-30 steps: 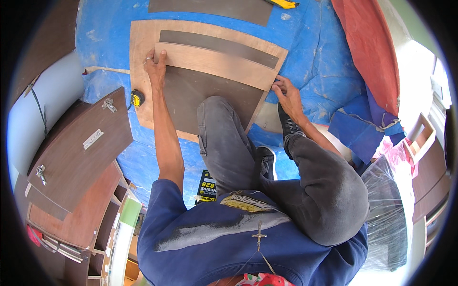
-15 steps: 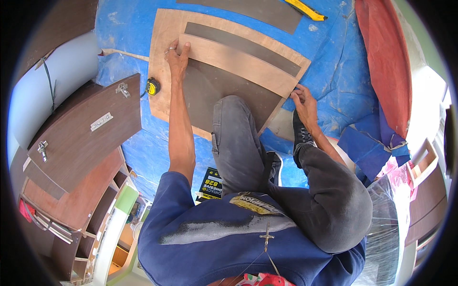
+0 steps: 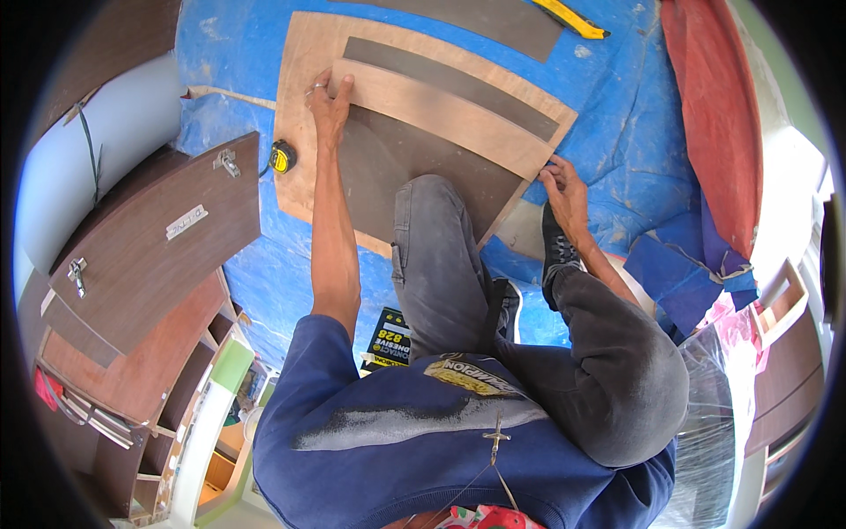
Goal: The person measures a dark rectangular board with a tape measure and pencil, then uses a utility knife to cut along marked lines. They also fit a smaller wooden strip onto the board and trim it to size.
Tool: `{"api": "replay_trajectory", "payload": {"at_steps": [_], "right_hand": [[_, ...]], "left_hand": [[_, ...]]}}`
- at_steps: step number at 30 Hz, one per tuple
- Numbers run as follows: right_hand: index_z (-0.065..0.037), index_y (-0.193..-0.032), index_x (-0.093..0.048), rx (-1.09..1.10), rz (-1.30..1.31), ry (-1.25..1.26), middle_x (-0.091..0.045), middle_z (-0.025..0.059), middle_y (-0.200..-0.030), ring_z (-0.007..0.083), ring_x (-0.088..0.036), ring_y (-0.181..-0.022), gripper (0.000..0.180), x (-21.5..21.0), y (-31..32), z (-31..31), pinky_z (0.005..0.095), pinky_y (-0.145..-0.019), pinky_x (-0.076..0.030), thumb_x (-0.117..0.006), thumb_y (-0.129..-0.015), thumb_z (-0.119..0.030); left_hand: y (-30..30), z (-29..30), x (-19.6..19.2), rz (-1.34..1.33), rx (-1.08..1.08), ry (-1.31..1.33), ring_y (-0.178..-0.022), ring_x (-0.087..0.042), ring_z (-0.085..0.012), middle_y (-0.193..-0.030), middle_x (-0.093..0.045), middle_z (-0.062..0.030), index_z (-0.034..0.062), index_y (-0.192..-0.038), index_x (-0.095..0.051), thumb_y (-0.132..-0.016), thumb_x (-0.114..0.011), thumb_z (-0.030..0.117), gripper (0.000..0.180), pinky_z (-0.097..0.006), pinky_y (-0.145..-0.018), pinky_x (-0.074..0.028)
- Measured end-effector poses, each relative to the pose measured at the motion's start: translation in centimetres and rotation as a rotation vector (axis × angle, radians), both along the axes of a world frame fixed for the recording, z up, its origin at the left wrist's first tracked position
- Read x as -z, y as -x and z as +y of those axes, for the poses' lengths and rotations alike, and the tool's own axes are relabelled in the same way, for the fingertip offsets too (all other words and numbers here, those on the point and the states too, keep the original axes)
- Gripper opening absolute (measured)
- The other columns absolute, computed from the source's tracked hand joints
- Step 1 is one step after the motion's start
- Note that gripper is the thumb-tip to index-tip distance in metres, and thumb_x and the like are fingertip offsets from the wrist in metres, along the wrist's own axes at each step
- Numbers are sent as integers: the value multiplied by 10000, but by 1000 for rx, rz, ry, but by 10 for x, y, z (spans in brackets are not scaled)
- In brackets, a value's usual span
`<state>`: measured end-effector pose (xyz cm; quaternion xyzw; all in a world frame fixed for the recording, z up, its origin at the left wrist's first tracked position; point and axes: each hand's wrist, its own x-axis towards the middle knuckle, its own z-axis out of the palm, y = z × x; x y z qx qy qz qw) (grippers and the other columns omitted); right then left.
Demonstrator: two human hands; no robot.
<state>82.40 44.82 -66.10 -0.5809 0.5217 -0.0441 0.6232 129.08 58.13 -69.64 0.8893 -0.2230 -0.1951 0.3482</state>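
A light-brown wooden strip (image 3: 449, 115) lies slantwise across a dark brown sheet (image 3: 397, 167), which rests on a larger plywood board (image 3: 300, 106). My left hand (image 3: 330, 110) grips the strip's left end, with the thumb on top and the fingers bent over the end. At the opposite end, my right hand (image 3: 566, 189) is closed, its thumb and fingers at the strip's right corner by the board's edge. Dark sheet shows both above and below the strip. My bent knee covers the near part of the sheet.
Beside the board's left edge sits a yellow-and-black tape measure (image 3: 282, 158). A yellow utility knife (image 3: 573, 18) and another dark sheet (image 3: 476, 22) lie beyond, on blue sheeting (image 3: 617, 115). A hinged brown door panel (image 3: 163, 220) is at left; a black-and-yellow can (image 3: 388, 339) stands near me.
Both hands keep their places at the two ends of the strip. The view has shifted very slightly; nothing else has visibly moved.
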Motion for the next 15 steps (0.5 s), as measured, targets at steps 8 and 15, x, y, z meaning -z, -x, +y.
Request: {"api": "replay_trajectory", "payload": {"at_steps": [8, 15], "right_hand": [[51, -1258, -596, 93, -28, -35, -729, 122, -982, 180, -713, -894, 307, 0, -6, -3, 302, -815, -564, -664, -1005, -108], [31, -1076, -593, 175, 61, -54, -719, 128, -872, 172, -708, -756, 288, 3, -16, -11, 305, -682, -556, -738, -959, -188]], "left_hand": [[-6, 2, 9, -77, 28, -22, -1215, -583, -338, -1242, -629, -280, -61, -1284, -643, -895, -774, 361, 589, -456, -1036, -458], [-37, -29, 21, -377, -110, 38, -986, -682, -362, -1060, -701, -262, -97, -1154, -681, -924, -659, 234, 404, -458, -883, -539]]}}
